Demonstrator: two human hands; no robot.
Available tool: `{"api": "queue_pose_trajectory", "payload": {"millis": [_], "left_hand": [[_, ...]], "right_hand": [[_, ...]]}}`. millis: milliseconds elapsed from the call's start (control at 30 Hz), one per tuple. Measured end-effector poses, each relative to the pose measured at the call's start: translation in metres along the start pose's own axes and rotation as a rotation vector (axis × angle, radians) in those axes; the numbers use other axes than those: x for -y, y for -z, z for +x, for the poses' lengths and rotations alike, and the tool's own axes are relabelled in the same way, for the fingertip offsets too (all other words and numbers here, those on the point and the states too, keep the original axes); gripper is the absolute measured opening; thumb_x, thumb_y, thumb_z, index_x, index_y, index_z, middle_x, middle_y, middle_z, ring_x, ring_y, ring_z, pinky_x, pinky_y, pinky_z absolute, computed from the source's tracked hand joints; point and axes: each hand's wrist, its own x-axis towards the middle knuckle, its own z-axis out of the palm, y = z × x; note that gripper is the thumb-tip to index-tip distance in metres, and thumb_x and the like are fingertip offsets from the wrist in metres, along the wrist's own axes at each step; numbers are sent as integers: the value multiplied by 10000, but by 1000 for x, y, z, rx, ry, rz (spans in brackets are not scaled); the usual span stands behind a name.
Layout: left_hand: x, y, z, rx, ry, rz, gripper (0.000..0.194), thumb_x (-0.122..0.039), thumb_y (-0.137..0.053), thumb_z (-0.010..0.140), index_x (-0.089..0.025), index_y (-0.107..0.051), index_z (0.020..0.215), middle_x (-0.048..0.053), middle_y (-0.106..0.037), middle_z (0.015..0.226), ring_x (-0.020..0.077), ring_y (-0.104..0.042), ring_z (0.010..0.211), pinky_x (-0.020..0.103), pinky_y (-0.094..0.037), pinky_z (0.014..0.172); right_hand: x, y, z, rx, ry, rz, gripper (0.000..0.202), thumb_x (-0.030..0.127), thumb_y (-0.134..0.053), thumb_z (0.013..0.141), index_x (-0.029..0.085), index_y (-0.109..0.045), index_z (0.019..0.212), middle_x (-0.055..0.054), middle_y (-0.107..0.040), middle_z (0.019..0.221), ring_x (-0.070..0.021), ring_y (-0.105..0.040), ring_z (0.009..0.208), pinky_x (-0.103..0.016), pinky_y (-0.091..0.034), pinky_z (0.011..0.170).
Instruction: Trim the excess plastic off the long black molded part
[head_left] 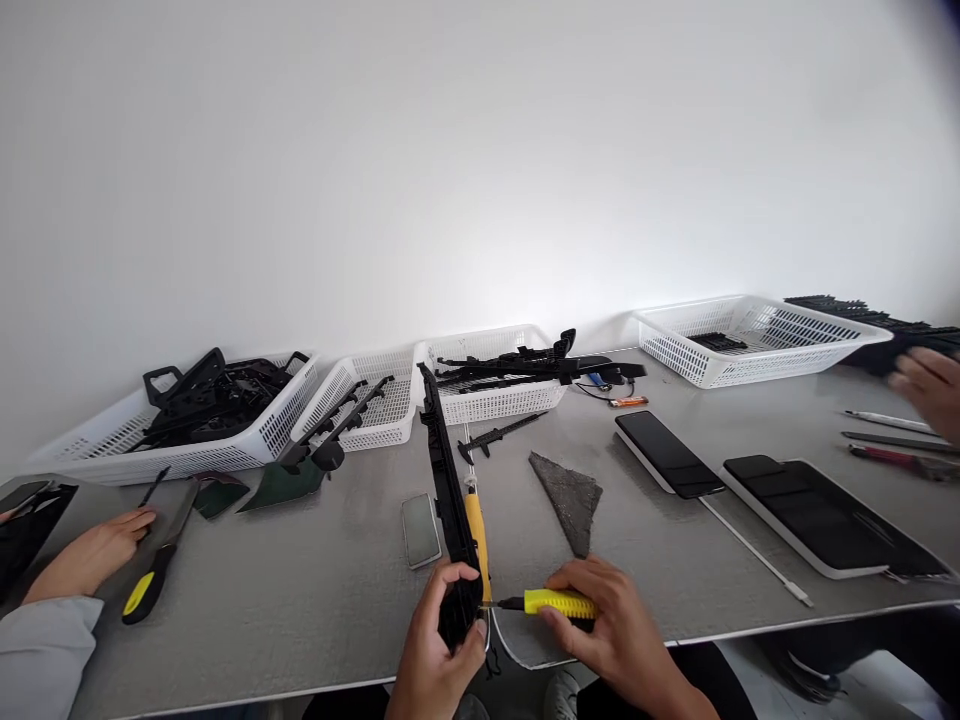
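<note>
My left hand (442,640) is closed around the lower end of a long black plastic strip (446,480), which stands tilted up over the table edge. In my right hand (611,620) is a yellow-handled utility knife (559,602), its dark tip pointing left and meeting the strip's lower right edge near my left fingers. Whether the blade is cutting in, I cannot tell. Just behind the strip lies a yellow-handled tool (476,530) with a pale cord. A small grey block (421,531) rests left of the strip, and a dark cloth scrap (568,498) lies beyond my right hand.
White baskets (281,435) with black plastic parts line the wall; another basket (705,375) stands right. A caliper (499,437), phones (667,455) and a white cable (757,555) lie on the table. Co-workers' hands show at left (97,555) and right (930,390). A yellow-black knife (150,590) lies left.
</note>
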Motion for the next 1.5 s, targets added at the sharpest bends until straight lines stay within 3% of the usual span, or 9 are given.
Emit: {"api": "queue_pose_trajectory", "payload": {"millis": [100,267,533,767,900,1033,1167,1500], "left_hand": [[1,2,3,18,-38,30,350,-446,-674,900,-247,-713,1185,113,-712,1352,359,-618,1352,419,-510,1102],[3,4,5,43,-49,50,358,-390,-699,863,-245,-727,1189,126,-721,1348,375,-628,1339,452,-504,1124],[17,3,5,21,-17,41,426,-544,-697,891,-245,-740,1192,152,-698,1396,384,-612,1374,436,-529,1108],[-4,-6,-1,20,-36,74,324,-429,-669,898,-261,-743,1165,117,-703,1310,318,-670,1220,389,-541,1045],[-1,-6,0,35,-55,84,309,-367,-637,901,-260,-739,1172,111,-697,1292,302,-675,1189,388,-528,1050],[10,-1,4,48,-44,106,333,-397,-650,908,-264,-736,1200,128,-674,1385,348,-636,1310,423,-511,1096],[8,3,4,44,-6,88,347,-357,-658,888,-265,-725,1216,123,-669,1420,360,-594,1385,424,-499,1121],[6,2,4,50,20,74,369,-507,-652,949,-273,-720,1226,125,-663,1448,364,-587,1402,422,-507,1111]], "right_hand": [[0,0,0,-11,20,-19,301,476,-689,981,220,-729,828,-28,-725,765,-180,-632,697,-316,-402,675],[-3,-1,-1,3,67,-89,198,375,-774,848,203,-687,802,-17,-709,745,-167,-615,662,-332,-417,713],[4,2,1,-36,43,-30,251,436,-721,951,225,-714,816,-27,-707,737,-177,-604,663,-320,-408,657],[1,-1,1,-95,87,-34,232,424,-707,992,223,-738,881,-30,-725,768,-182,-630,690,-318,-425,688],[-1,-1,0,-79,90,-54,211,401,-745,961,219,-724,856,-12,-725,762,-168,-639,679,-315,-420,695],[-2,-1,-1,-38,86,-85,218,380,-813,873,208,-697,809,-1,-711,732,-163,-626,652,-302,-391,656],[-4,-2,-1,6,83,-97,216,354,-835,827,202,-684,801,3,-715,734,-160,-632,652,-302,-390,668],[-1,-1,-1,-13,7,25,293,472,-696,990,220,-735,845,-14,-715,764,-172,-629,703,-291,-390,657]]}}
